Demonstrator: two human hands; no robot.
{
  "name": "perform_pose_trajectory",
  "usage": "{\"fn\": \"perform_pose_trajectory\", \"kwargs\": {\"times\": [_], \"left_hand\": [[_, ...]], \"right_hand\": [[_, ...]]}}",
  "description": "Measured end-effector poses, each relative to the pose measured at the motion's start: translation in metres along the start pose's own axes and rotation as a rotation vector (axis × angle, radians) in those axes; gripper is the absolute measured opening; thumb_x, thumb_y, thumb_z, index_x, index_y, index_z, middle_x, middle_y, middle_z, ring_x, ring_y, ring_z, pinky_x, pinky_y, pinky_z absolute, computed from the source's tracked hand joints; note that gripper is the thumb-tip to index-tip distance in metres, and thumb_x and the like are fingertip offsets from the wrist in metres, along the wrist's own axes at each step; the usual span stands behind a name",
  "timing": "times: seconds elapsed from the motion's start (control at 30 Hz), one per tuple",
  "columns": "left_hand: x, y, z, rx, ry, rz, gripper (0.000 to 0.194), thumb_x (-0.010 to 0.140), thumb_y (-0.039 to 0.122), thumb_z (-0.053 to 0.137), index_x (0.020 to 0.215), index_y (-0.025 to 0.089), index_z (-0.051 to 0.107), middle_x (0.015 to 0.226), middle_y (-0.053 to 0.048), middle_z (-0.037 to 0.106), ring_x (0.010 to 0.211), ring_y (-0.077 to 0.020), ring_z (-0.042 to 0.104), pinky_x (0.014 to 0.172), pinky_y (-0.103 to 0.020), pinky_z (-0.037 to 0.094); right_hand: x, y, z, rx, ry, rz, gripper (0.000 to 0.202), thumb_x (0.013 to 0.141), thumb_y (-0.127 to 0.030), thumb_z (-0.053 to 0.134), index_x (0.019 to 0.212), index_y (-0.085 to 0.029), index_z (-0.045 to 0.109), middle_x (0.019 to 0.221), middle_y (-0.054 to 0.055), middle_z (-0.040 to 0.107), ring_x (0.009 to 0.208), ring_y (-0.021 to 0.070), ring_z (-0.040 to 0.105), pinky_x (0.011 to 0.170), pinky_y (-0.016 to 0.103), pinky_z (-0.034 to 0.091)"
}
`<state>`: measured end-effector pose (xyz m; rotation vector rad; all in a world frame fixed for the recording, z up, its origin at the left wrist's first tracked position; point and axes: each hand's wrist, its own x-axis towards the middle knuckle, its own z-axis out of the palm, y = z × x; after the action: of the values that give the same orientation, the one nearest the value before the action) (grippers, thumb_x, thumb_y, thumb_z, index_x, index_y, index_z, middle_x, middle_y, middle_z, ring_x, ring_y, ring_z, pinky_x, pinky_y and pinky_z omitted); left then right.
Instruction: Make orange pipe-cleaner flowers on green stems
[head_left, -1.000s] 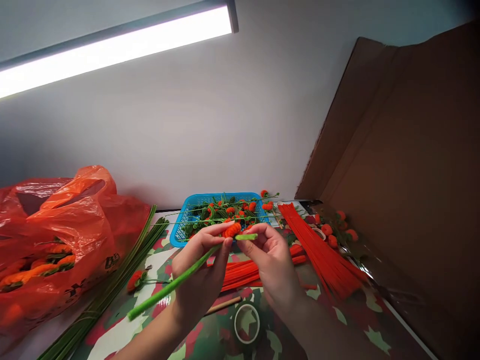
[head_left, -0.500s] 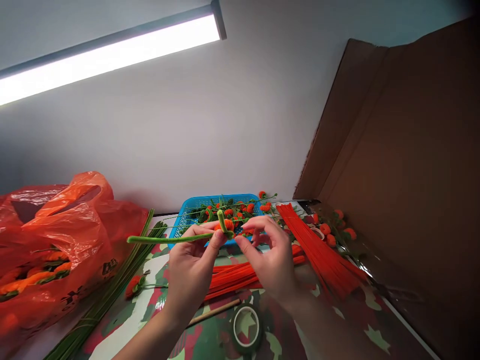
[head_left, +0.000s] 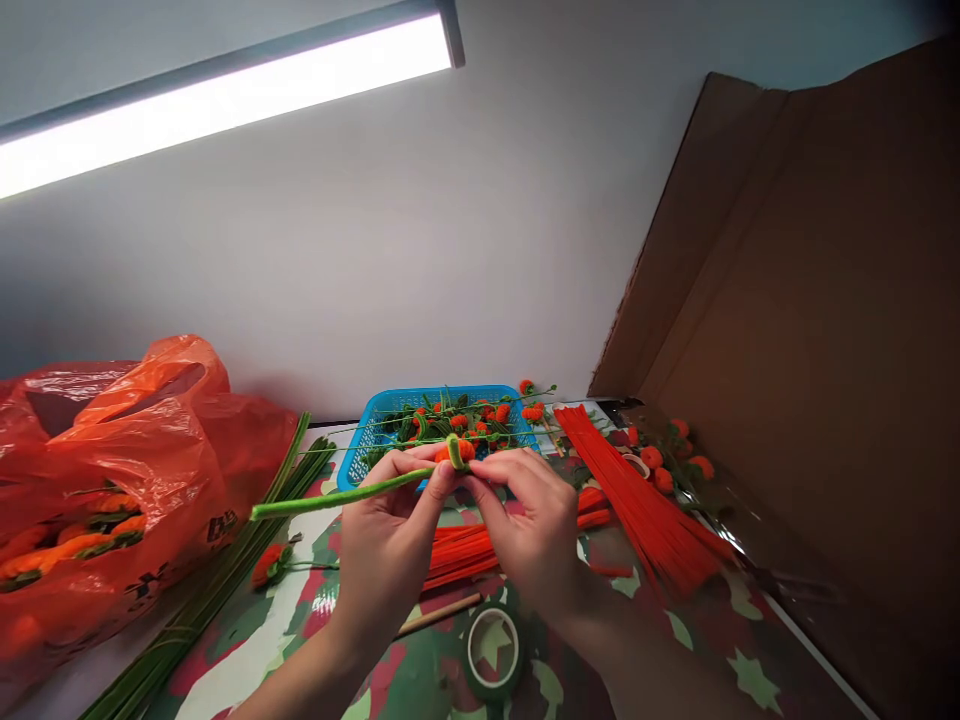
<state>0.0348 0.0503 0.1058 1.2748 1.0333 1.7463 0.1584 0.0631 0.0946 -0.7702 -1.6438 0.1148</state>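
A green pipe cleaner sticks out to the left from between my hands, its other end bent upward beside a small orange pipe-cleaner pumpkin. My left hand pinches the pumpkin and the green pipe cleaner between thumb and fingers. From the other side my right hand closes thumb and forefinger on the green piece at the pumpkin's base. The fingers hide most of the join. Behind them stands a blue basket with orange pumpkins and green stems in it.
Orange pipe cleaners lie in a bundle at right. Green tape and a thin wooden stick are in front. Green pipe cleaners and an orange plastic bag fill the left. A cardboard panel stands at right.
My right hand has moved left and closed its fingers at the pumpkin's base, meeting my left hand. The green pipe cleaner's free left end has dipped lower.
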Motion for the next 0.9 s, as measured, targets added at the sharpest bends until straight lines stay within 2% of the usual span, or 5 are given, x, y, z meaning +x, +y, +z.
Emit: {"fn": "perform_pose_trajectory", "kwargs": {"times": [0.1, 0.47, 0.67, 0.8, 0.9], "left_hand": [[0.0, 0.0, -0.001, 0.001, 0.006, 0.002, 0.012, 0.076, 0.025, 0.071, 0.072, 0.018, 0.063, 0.087, -0.002, 0.067, 0.08, -0.0151, 0.065, 0.075, -0.027, 0.057], [0.002, -0.001, 0.001, 0.037, 0.027, -0.016, 0.015, 0.074, 0.027, 0.072, 0.072, 0.015, 0.063, 0.089, -0.004, 0.069, 0.085, -0.018, 0.067, 0.076, -0.028, 0.058], [0.006, 0.0, -0.001, 0.01, 0.011, -0.102, 0.017, 0.072, 0.029, 0.074, 0.074, 0.014, 0.065, 0.082, -0.004, 0.07, 0.079, -0.0174, 0.068, 0.071, -0.026, 0.059], [0.006, -0.004, -0.002, 0.013, 0.007, -0.104, 0.017, 0.072, 0.028, 0.074, 0.076, 0.014, 0.066, 0.081, -0.004, 0.07, 0.079, -0.0172, 0.068, 0.07, -0.026, 0.059], [0.004, -0.011, -0.001, 0.029, 0.022, -0.022, 0.013, 0.074, 0.026, 0.072, 0.077, 0.014, 0.066, 0.085, -0.005, 0.07, 0.082, -0.0174, 0.067, 0.072, -0.026, 0.059]], "right_hand": [[-0.002, 0.004, -0.001, -0.062, -0.02, -0.081, 0.012, 0.086, -0.012, 0.057, 0.092, -0.019, 0.066, 0.083, 0.005, 0.069, 0.076, 0.0167, 0.062, 0.07, 0.032, 0.052], [-0.009, 0.011, 0.003, -0.189, -0.058, -0.178, 0.017, 0.088, -0.01, 0.054, 0.1, -0.017, 0.063, 0.087, 0.007, 0.069, 0.079, 0.018, 0.06, 0.071, 0.033, 0.05], [-0.008, 0.017, -0.001, -0.21, -0.089, -0.242, 0.024, 0.085, -0.009, 0.057, 0.107, -0.019, 0.062, 0.093, 0.007, 0.069, 0.086, 0.0193, 0.06, 0.077, 0.035, 0.049], [-0.009, 0.016, 0.003, -0.179, -0.082, -0.159, 0.015, 0.087, -0.01, 0.054, 0.097, -0.017, 0.063, 0.088, 0.007, 0.067, 0.083, 0.0187, 0.059, 0.076, 0.034, 0.048], [-0.013, 0.01, 0.013, -0.014, -0.02, 0.071, 0.012, 0.089, -0.015, 0.051, 0.086, -0.018, 0.062, 0.083, 0.006, 0.065, 0.081, 0.0174, 0.058, 0.074, 0.031, 0.047]]}}
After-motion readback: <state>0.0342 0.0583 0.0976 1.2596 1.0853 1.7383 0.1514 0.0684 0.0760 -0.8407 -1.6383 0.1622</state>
